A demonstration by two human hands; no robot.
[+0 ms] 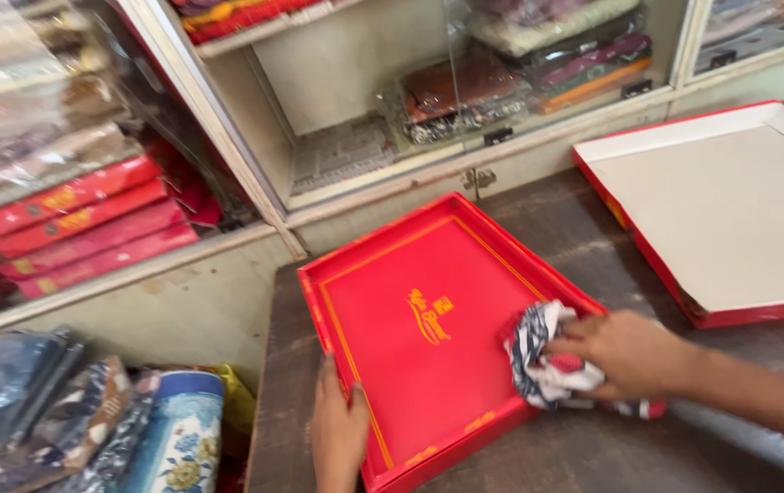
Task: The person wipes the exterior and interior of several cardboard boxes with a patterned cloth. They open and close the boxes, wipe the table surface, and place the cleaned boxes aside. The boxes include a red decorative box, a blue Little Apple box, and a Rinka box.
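A flat red box lid point(410, 274) with gold edging and a gold emblem lies on a dark wooden table point(574, 228). My left hand point(337, 424) rests on the lid's near left edge, fingers pressing it down. Over the lid's right edge, my right hand point(625, 351) grips a crumpled white, black and red cloth point(542, 356), which is pressed against the lid's surface.
A second red box half point(730, 210), white inside, lies open at the table's right. Glass-fronted shelves point(465, 91) behind hold folded, wrapped fabrics. Red flat boxes point(72, 228) are stacked at left. Wrapped patterned fabrics point(90, 420) are piled at lower left.
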